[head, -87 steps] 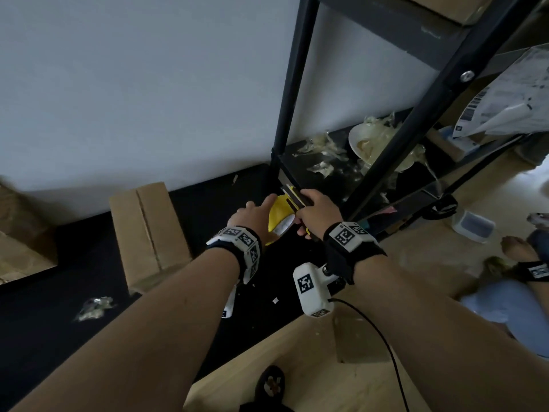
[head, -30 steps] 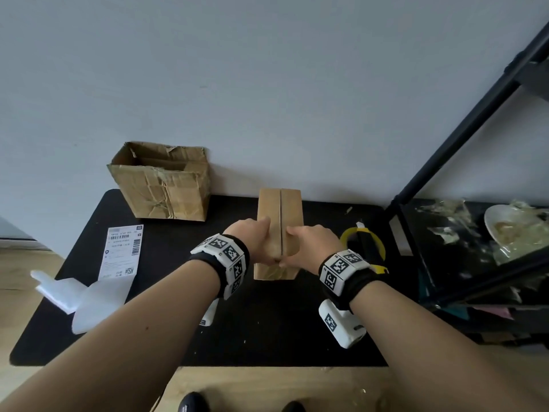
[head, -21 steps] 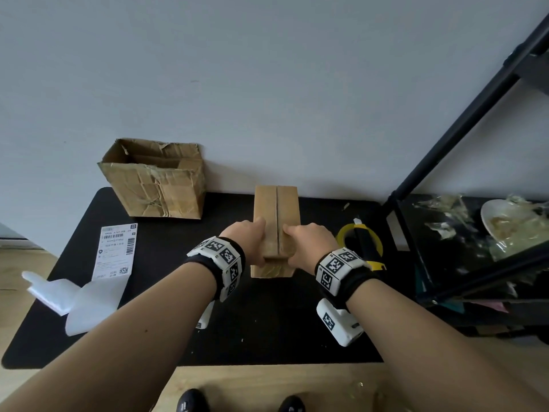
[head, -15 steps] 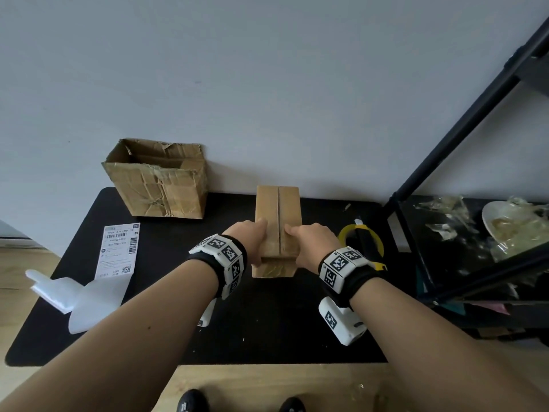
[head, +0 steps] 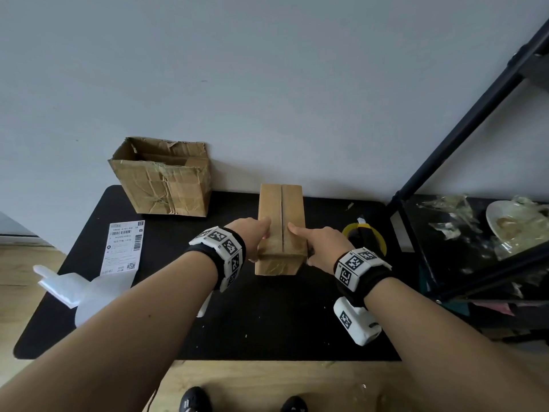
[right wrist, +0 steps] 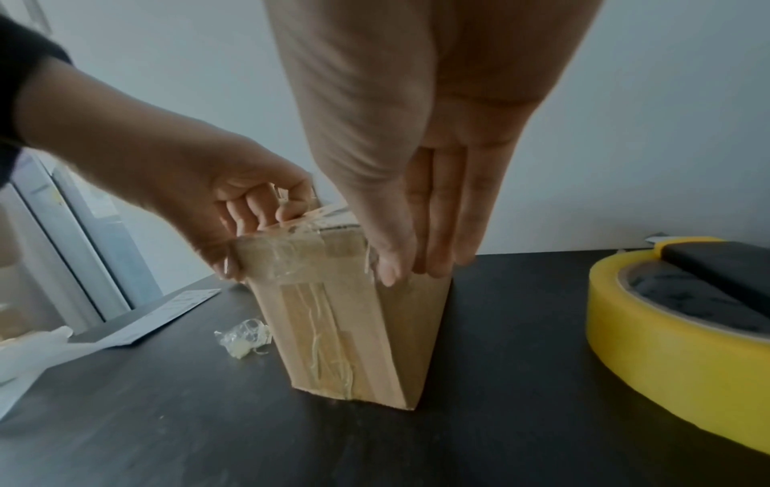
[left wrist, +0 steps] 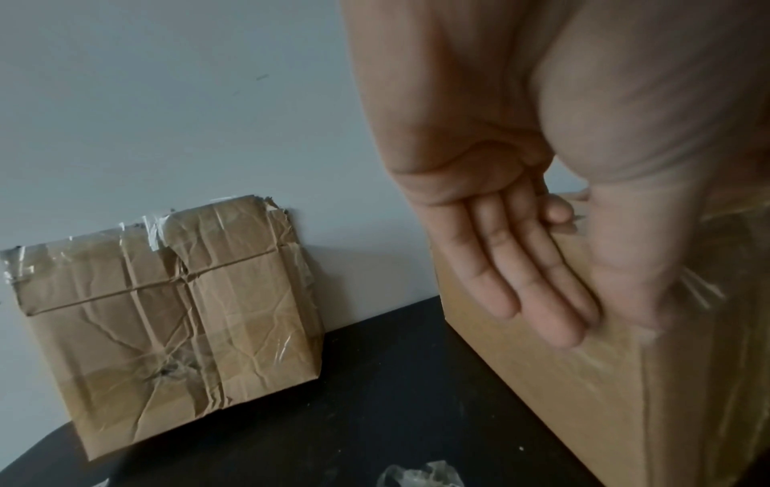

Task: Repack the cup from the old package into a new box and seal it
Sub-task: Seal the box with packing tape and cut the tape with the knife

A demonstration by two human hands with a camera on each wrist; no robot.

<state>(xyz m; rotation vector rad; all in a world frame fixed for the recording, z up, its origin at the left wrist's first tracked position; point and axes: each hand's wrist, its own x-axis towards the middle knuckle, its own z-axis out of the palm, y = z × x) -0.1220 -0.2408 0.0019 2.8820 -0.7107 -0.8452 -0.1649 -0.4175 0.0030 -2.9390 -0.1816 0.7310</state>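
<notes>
- New box (head: 281,221): closed cardboard carton, stood on the black mat (head: 267,322) near its far edge, about midway along. Flaps are met along a centre seam; clear tape is seen over the near end and down the front face. The cup is not visible and is judged to be inside.
- Left hand (head: 252,236): laid against the box's left side, fingers (left wrist: 529,276) straight and flat, thumb on top. Nothing is gripped.
- Right hand (head: 320,243): pressed to the box's right side with straight fingers (right wrist: 441,230), forefinger on top beside the seam. Nothing is gripped.
- Change noted: three seconds ago the tape roll was held by both hands at the shelf; it has since been set down and the box taken between the palms. Taping is judged done or nearly so, with smoothing in hand.
- Tape roll (head: 364,237): yellow, laid on the mat just right of the box.
- Old package (head: 166,179): crumpled, open-topped, at the mat's far-left corner.
- Shipping label (head: 123,248): flat near the mat's left edge.
</notes>
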